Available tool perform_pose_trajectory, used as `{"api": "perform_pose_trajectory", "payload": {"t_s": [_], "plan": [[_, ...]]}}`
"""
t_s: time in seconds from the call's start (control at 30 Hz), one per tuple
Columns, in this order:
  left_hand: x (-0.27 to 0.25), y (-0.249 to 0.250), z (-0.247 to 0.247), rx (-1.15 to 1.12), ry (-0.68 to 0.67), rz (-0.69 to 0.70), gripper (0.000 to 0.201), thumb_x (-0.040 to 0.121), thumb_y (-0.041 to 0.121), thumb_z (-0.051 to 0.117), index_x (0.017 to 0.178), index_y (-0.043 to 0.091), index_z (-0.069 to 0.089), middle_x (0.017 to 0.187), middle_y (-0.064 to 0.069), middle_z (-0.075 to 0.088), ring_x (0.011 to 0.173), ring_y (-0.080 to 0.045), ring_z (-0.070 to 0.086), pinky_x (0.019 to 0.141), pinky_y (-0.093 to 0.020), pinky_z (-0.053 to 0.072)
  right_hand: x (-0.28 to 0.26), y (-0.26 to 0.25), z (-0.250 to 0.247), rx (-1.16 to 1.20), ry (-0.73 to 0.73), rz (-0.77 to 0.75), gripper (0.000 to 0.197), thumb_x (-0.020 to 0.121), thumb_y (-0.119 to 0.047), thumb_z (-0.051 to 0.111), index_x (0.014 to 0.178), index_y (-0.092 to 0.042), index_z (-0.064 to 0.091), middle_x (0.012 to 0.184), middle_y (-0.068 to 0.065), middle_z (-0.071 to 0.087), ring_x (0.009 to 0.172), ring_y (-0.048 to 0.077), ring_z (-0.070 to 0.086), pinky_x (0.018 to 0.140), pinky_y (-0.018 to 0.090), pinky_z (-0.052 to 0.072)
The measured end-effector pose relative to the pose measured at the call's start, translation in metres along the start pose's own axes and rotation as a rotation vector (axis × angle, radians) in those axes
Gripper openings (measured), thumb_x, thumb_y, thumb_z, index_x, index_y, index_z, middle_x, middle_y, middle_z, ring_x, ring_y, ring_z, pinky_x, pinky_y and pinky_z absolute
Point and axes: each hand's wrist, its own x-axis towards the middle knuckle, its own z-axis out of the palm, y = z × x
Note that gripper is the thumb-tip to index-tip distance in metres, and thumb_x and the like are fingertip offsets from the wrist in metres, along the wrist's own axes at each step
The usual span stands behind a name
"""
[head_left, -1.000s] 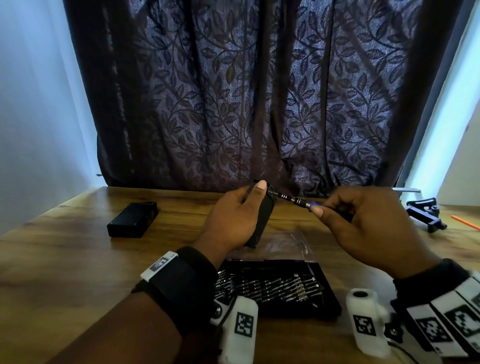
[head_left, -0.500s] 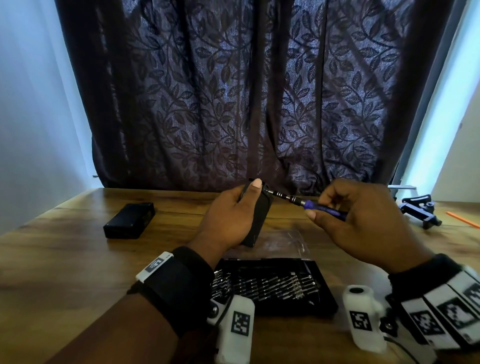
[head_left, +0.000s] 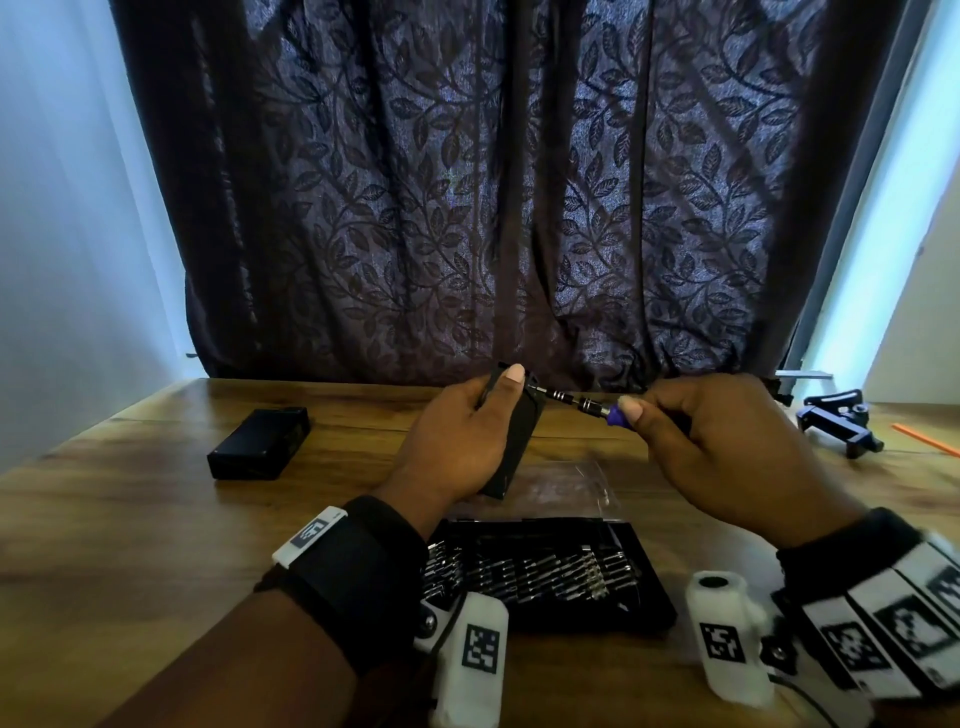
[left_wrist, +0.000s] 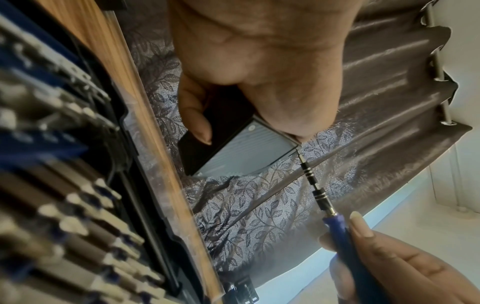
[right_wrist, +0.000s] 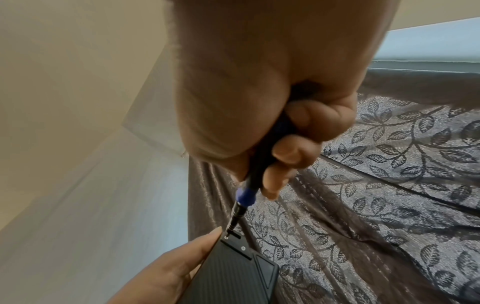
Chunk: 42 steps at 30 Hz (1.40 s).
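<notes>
My left hand (head_left: 467, 436) grips a flat black ribbed case (head_left: 514, 447) upright above the table, thumb along its top edge. The case (left_wrist: 249, 152) shows a grey ribbed face in the left wrist view, and the case (right_wrist: 233, 271) shows small screws near its top corner in the right wrist view. My right hand (head_left: 701, 441) pinches a blue-handled precision screwdriver (head_left: 587, 408). The screwdriver (left_wrist: 319, 197) has its tip at the case's upper corner. In the right wrist view the screwdriver (right_wrist: 246, 195) points down at that corner.
An open black tray of screwdriver bits (head_left: 540, 577) lies on the wooden table (head_left: 130, 519) below my hands, with its clear lid (head_left: 561, 488) behind it. A black box (head_left: 260, 441) sits at left. A dark clamp (head_left: 836, 421) and an orange stick (head_left: 924, 439) lie at far right. A curtain hangs behind.
My right fingers have shifted along the screwdriver handle, which showed more blue half a second ago. Case and tip stay at the same corner.
</notes>
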Motion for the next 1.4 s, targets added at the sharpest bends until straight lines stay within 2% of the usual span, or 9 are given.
{"api": "perform_pose_trajectory", "payload": {"t_s": [0.07, 0.2, 0.33, 0.47, 0.63, 0.73, 0.9, 1.13, 1.4], "plan": [[-0.0001, 0.0012, 0.0001, -0.011, -0.002, -0.006, 0.061, 0.097, 0.071, 0.04, 0.093, 0.018, 0.072, 0.084, -0.003, 0.075, 0.082, -0.023, 0.073, 0.077, -0.042, 0.058, -0.0006, -0.0008, -0.0018, 0.031, 0.027, 0.012, 0.02, 0.084, -0.049, 0.069, 0.075, -0.031, 0.066, 0.063, -0.012, 0.064, 0.066, 0.004, 0.063, 0.057, 0.016, 0.046], [-0.0007, 0.0035, -0.0008, -0.034, -0.002, -0.024, 0.061, 0.098, 0.069, 0.042, 0.09, 0.015, 0.07, 0.074, 0.002, 0.069, 0.079, -0.023, 0.072, 0.064, -0.03, 0.051, -0.0006, 0.0007, -0.0013, -0.003, 0.056, 0.003, 0.022, 0.076, -0.032, 0.085, 0.077, -0.026, 0.064, 0.07, -0.014, 0.065, 0.074, 0.001, 0.062, 0.061, 0.006, 0.041], [-0.0006, 0.0028, -0.001, -0.019, 0.001, -0.009, 0.062, 0.098, 0.07, 0.041, 0.09, 0.016, 0.071, 0.08, -0.003, 0.073, 0.079, -0.02, 0.072, 0.069, -0.035, 0.053, -0.0012, 0.0008, 0.0006, 0.03, 0.083, 0.022, 0.021, 0.082, -0.038, 0.077, 0.068, -0.027, 0.065, 0.057, -0.01, 0.063, 0.059, 0.012, 0.061, 0.052, 0.016, 0.042], [-0.0005, 0.0032, -0.0004, -0.018, 0.003, -0.003, 0.061, 0.098, 0.07, 0.041, 0.088, 0.018, 0.07, 0.082, -0.005, 0.074, 0.078, -0.021, 0.073, 0.077, -0.044, 0.058, -0.0007, -0.0008, 0.0002, 0.023, 0.078, 0.001, 0.033, 0.092, -0.046, 0.064, 0.062, -0.032, 0.061, 0.048, -0.009, 0.055, 0.052, 0.013, 0.057, 0.047, 0.017, 0.037], [-0.0022, 0.004, -0.0006, -0.007, -0.004, -0.006, 0.059, 0.097, 0.071, 0.041, 0.091, 0.022, 0.072, 0.084, -0.004, 0.075, 0.079, -0.021, 0.073, 0.081, -0.048, 0.06, 0.0, 0.002, 0.001, 0.002, 0.036, -0.003, 0.046, 0.097, -0.057, 0.046, 0.058, -0.034, 0.054, 0.049, -0.004, 0.056, 0.045, 0.013, 0.054, 0.047, 0.033, 0.043], [-0.0032, 0.0053, -0.0005, -0.001, -0.002, -0.007, 0.058, 0.098, 0.071, 0.041, 0.091, 0.022, 0.073, 0.084, -0.003, 0.075, 0.078, -0.019, 0.073, 0.081, -0.047, 0.06, -0.0008, -0.0021, -0.0023, 0.056, 0.045, 0.026, 0.033, 0.088, -0.063, 0.062, 0.072, -0.034, 0.066, 0.059, -0.012, 0.063, 0.059, 0.006, 0.062, 0.052, 0.015, 0.043], [-0.0022, 0.004, -0.0025, 0.018, 0.003, 0.004, 0.056, 0.097, 0.072, 0.04, 0.092, 0.027, 0.073, 0.083, -0.001, 0.075, 0.079, -0.018, 0.073, 0.082, -0.048, 0.061, -0.0011, -0.0033, -0.0021, 0.06, 0.036, 0.039, 0.035, 0.068, -0.029, 0.092, 0.087, -0.03, 0.063, 0.072, -0.011, 0.063, 0.068, 0.001, 0.062, 0.059, 0.005, 0.04], [-0.0019, 0.0046, -0.0044, 0.03, 0.011, 0.007, 0.057, 0.097, 0.073, 0.04, 0.092, 0.026, 0.073, 0.081, 0.0, 0.074, 0.076, -0.018, 0.073, 0.08, -0.048, 0.061, -0.0011, -0.0019, -0.0004, 0.108, 0.084, 0.018, 0.039, 0.065, -0.009, 0.091, 0.084, -0.026, 0.063, 0.071, -0.01, 0.061, 0.064, 0.007, 0.063, 0.056, 0.004, 0.04], [-0.0001, 0.0017, -0.0023, -0.001, 0.019, 0.007, 0.063, 0.076, 0.086, 0.035, 0.09, 0.034, 0.068, 0.08, 0.001, 0.072, 0.079, -0.025, 0.073, 0.077, -0.058, 0.06, -0.0016, -0.0048, 0.0029, 0.194, 0.175, 0.016, 0.016, 0.086, -0.025, 0.079, 0.079, -0.032, 0.065, 0.073, -0.016, 0.067, 0.056, 0.01, 0.061, 0.05, 0.008, 0.038]]}}
